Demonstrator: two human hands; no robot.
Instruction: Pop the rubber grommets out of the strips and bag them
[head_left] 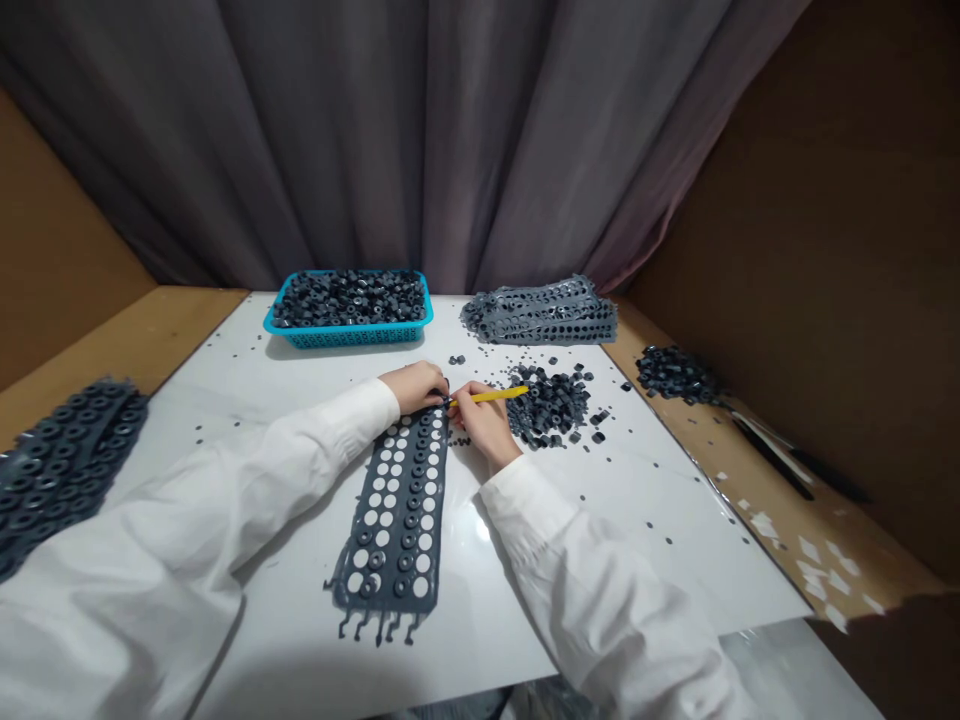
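Observation:
My right hand (484, 420) grips a yellow pencil (489, 396), its tip pointing left toward the top end of a dark grey perforated strip (395, 520). My left hand (412, 387) rests curled at that same end, close to the pencil tip, and what its fingers hold is hidden. Small dark hex nuts sit in some of the strip's round holes, while many holes show white. Right of my right hand lies a loose pile of similar nuts (547, 405). The strip's near end has ragged, drippy tabs.
A blue plastic basket (349, 335) full of dark nuts stands at the back. Stacked grey perforated strips (538, 312) lie back right. More dark strips (67, 460) lie at left. Loose nuts dot the white board (622, 530). Nuts, black pens and paper scraps lie on the right wooden ledge (750, 500).

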